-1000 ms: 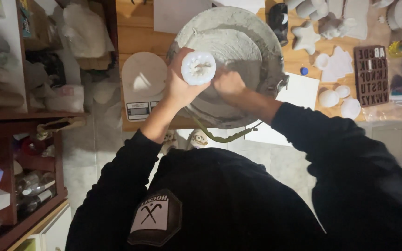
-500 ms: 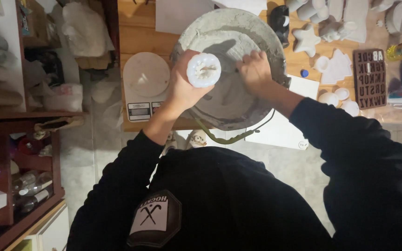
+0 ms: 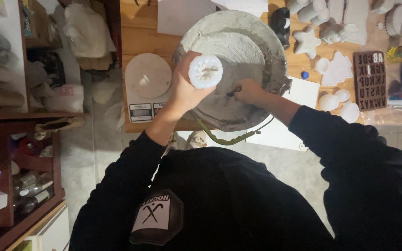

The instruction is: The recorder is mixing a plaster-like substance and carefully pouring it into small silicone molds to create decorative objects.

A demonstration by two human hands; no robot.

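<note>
The big grey bucket in front of me stands on the wooden table and holds a grey, wet plaster mix smeared up its inner walls. My left hand grips a small white scalloped mould, held upright over the left part of the bucket; its open top faces the camera and there is whitish fill inside. The grip wraps the mould from below and the side, fingers clenched around its body, so only the rim and the mouth show.

My right hand is down inside the bucket, just right of the mould and apart from it. Its grip is clenched on a thin dark tool whose tip is in the grey mix.

Left of the bucket sits a kitchen scale with a round plate. To the right lie white cast shapes, a star among them, and a brown letter mould.
</note>
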